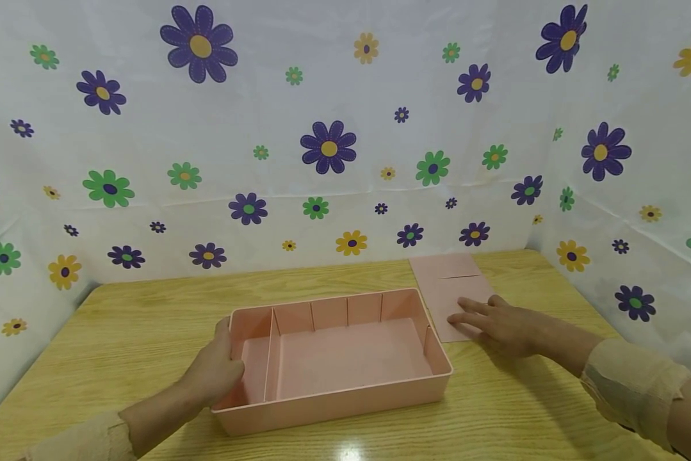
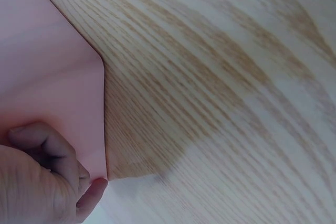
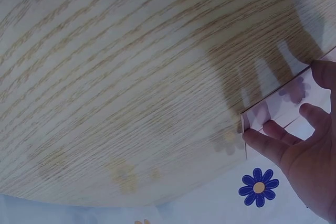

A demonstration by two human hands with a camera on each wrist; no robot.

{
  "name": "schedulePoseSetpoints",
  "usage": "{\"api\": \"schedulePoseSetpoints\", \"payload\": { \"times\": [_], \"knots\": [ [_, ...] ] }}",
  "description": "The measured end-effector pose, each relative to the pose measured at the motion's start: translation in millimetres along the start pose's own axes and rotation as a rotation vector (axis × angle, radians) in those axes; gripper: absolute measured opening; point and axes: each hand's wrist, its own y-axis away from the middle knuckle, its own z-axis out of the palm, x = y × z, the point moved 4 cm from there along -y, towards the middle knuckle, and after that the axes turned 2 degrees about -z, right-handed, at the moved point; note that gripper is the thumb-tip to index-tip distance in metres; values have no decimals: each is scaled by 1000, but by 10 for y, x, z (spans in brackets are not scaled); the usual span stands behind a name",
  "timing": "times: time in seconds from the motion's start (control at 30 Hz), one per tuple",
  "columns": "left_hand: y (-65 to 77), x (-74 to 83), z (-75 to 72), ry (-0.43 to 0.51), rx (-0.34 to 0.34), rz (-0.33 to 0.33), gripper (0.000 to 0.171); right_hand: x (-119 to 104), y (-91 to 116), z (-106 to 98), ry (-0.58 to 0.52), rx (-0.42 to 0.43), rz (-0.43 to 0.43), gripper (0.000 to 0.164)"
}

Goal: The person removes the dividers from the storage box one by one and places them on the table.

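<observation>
A pink plastic organizer box [image 1: 333, 398] sits at a slight slant on the table, open at the top, with one divider across its left part and ribs along its walls. My left hand [image 1: 211, 370] grips its left end wall, the thumb inside and the fingers outside. In the left wrist view that hand [image 2: 39, 179] is at the corner of the pink wall [image 2: 58, 72]. Flat pink panels [image 1: 444, 282] lie right of the box. My right hand [image 1: 506, 330] touches them with fingers spread; in the right wrist view its fingertips meet the panel's edge.
The wood-grain table [image 1: 149, 320] carries the box and the panels. A white cloth [image 1: 276, 109] printed with purple, green and yellow flowers hangs behind the table and along its sides. Light reflects off the tabletop near the front.
</observation>
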Motion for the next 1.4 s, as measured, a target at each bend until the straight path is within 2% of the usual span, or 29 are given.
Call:
{"api": "schedulePoseSetpoints", "payload": {
  "times": [0.7, 1.0, 1.4],
  "knots": [
    [28, 6, -7, 0, -14, -13, 78, -8, 14, 9, 33, 10, -11, 49],
    [15, 18, -3, 4, -7, 5, 81, -21, 16, 6, 75, 28, -46, 49],
    [26, 21, -3, 8, -10, 6, 80, -21, 18, -2, 55, 32, -38, 48]
  ]
}}
